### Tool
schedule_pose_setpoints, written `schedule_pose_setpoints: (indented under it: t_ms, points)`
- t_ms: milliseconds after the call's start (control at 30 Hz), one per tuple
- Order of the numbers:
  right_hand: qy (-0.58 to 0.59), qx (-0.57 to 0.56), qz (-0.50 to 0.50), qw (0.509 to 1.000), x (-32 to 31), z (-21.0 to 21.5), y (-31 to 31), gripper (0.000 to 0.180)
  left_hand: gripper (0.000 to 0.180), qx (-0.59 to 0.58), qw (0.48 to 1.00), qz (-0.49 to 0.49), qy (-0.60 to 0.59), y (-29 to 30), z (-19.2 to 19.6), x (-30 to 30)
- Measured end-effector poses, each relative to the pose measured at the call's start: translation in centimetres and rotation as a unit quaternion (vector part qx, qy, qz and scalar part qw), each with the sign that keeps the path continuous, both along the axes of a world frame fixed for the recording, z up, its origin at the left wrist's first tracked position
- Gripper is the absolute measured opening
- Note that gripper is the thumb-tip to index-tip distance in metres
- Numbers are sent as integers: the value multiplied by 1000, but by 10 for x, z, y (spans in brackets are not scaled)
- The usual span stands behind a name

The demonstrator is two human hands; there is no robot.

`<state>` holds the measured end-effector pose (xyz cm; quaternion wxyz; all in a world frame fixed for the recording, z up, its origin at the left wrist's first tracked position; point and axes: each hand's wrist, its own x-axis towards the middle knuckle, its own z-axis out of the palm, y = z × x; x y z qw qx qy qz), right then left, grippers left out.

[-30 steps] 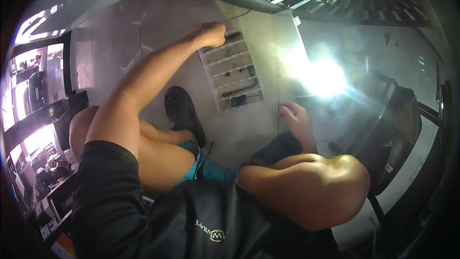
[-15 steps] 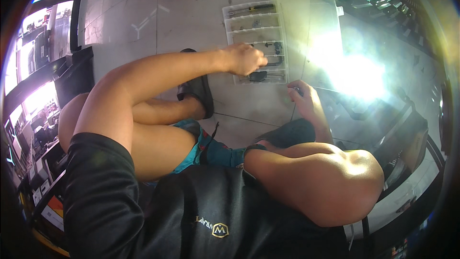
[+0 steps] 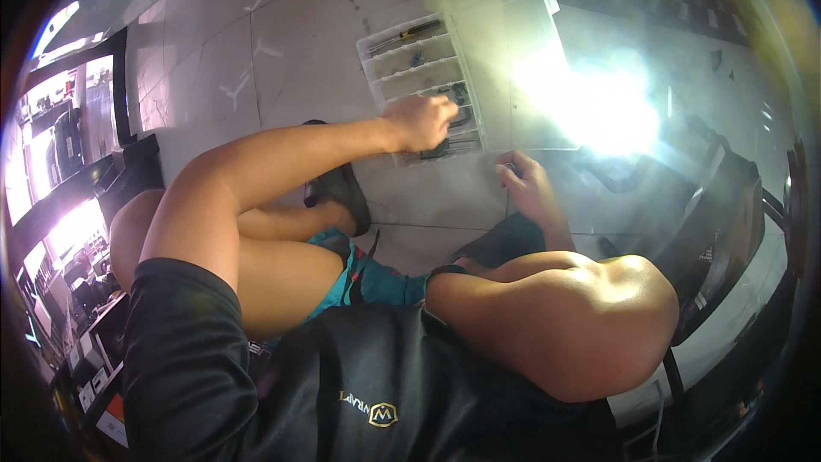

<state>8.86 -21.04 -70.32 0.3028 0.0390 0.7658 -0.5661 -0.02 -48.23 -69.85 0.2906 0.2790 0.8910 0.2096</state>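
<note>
**My left hand (image 3: 417, 124) has come back to the near half of the box (image 3: 375, 77)**

A second ago I had it at the far end; now it's over the near compartments, blurred a little, its fingers curled in. I can't tell whether they have hold of anything. The shift leaves the far compartment in plain sight, with the screwdriver (image 3: 419, 32) lying lengthwise in it, while my knuckles hide part of the near ones. Dark pieces (image 3: 438, 151) show in the nearest compartment, just past my hand.

The clear divided box sits on the floor (image 3: 299, 60) in front of me, its lid (image 3: 537, 38) folded out to the right and washed by glare. My right hand (image 3: 532, 190) hangs just beside the box's near right corner, thumb and fingers bent toward each other; something small and dark may sit between them, but I can't be sure.
</note>
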Motion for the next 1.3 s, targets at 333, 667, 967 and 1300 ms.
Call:
schedule_pose_setpoints:
  t_ms: [333,667,967,1300]
  points:
    - [-1,13,8,1000,10,-8,3,25,27,-45,969,-141,198,-1,-30,-42]
    - [32,-4,27,999,2,28,20,25,14,11,989,-100,109,7,4,-42]
    - [54,-165,169,970,-101,156,36,29,9,161,937,241,-194,-16,195,-68]
    - [405,101,411,810,-238,315,-126,29,12,509,740,436,51,-48,323,-64]
